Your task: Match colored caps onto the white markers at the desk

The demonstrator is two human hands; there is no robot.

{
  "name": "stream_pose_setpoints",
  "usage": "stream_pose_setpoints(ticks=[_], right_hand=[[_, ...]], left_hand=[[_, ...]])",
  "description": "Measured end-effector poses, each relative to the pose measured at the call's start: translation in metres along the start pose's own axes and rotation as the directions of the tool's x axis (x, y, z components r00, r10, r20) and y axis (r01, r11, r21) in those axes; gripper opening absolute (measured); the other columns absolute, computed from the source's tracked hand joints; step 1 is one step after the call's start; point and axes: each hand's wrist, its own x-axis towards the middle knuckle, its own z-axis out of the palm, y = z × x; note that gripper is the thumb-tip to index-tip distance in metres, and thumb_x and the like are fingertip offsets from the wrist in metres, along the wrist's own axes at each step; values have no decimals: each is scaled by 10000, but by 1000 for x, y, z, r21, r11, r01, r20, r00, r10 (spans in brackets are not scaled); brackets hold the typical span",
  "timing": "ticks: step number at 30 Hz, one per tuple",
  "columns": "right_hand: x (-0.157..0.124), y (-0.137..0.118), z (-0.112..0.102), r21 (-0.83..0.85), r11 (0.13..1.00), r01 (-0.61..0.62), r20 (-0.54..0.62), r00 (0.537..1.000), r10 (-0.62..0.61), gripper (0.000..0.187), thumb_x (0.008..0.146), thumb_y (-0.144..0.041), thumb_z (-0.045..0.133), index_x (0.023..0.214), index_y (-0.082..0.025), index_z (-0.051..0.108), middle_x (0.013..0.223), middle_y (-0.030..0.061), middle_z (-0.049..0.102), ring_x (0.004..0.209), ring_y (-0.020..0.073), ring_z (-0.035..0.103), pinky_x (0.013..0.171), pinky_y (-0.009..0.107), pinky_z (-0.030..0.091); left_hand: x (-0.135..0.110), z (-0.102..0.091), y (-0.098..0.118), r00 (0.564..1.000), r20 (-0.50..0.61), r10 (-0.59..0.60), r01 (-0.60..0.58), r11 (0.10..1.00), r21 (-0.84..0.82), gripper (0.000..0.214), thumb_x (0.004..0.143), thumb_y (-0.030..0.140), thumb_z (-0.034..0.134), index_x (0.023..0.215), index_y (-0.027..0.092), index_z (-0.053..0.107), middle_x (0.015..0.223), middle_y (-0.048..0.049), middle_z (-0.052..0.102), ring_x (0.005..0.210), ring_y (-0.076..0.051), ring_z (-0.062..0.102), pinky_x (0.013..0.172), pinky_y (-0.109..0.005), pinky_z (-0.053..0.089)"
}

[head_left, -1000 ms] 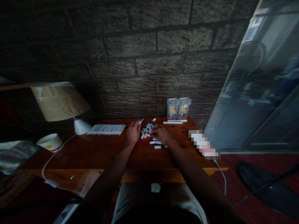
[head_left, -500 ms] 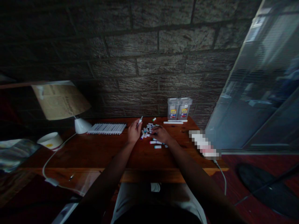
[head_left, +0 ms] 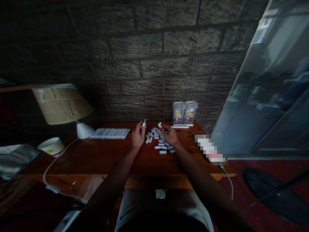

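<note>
My left hand is closed on an uncapped marker, its tip pointing up and away from me. Across from it, my right hand pinches a small white marker cap with a green end between thumb and fingers. Between and below the hands lies a loose pile of white marker caps with coloured ends. To the left, several white markers lie side by side in a row. Two more markers lie at the back right.
Two clear plastic cases with labels stand against the brick wall. A lamp and a white bowl stand on the left of the wooden table. A blurred-out white object with a cable lies at the right edge.
My right hand has moved from over the pile to its far side and picked up the green-ended cap. In my left hand the marker has turned more upright.
</note>
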Motion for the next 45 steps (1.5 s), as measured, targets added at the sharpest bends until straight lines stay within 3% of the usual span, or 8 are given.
stream_pose_setpoints(ticks=[7,11,16,21,30,39,45], right_hand=[[0,3,2,20,1000,-2,13,1000,2,240,808,-376,635,955,-189,665,933,44,732,832,181,661,802,318,519],[-1,1,3,137,990,-11,23,1000,8,281,741,-399,706,913,-195,617,894,40,716,839,186,666,800,322,523],[-1,-5,3,306,950,-61,-8,998,67,407,679,-406,754,1000,-210,599,890,33,722,867,197,691,807,336,549],[-2,-12,1,414,904,-111,25,994,111,375,676,-408,763,956,-215,605,893,37,735,868,209,701,763,332,571],[-2,-17,3,417,889,-188,84,982,168,398,689,-468,752,955,-222,586,902,26,731,773,182,684,593,273,555],[-1,-11,4,302,953,-36,45,999,23,317,703,-450,743,899,-216,657,898,24,715,855,186,662,756,308,544],[-5,-9,3,122,992,22,84,996,-33,341,684,-461,766,870,-196,659,785,9,690,736,166,640,718,286,507]], left_hand=[[1,0,-1,994,4,109,-109,990,91,260,941,367,567,1098,194,681,1093,-103,739,1000,-236,689,923,-367,512],[1,-2,2,989,57,136,-140,988,61,209,915,331,616,1059,200,691,1064,-85,747,1004,-222,688,929,-354,505],[2,-2,3,982,126,142,-148,988,40,149,901,288,633,1017,222,699,1048,-59,751,1005,-209,687,933,-350,501],[1,-1,1,978,142,154,-160,986,37,138,892,280,641,1005,230,702,1034,-56,750,990,-209,687,932,-354,501],[2,-2,3,979,139,149,-156,987,41,87,861,220,658,942,221,690,973,-50,747,947,-209,684,906,-345,496],[2,-2,4,988,142,65,-80,992,102,113,833,187,671,935,234,664,1007,-32,740,993,-209,670,952,-366,481],[6,-6,8,974,121,194,-203,976,73,102,867,158,616,907,230,675,1089,-54,731,1129,-217,631,1018,-409,462]])
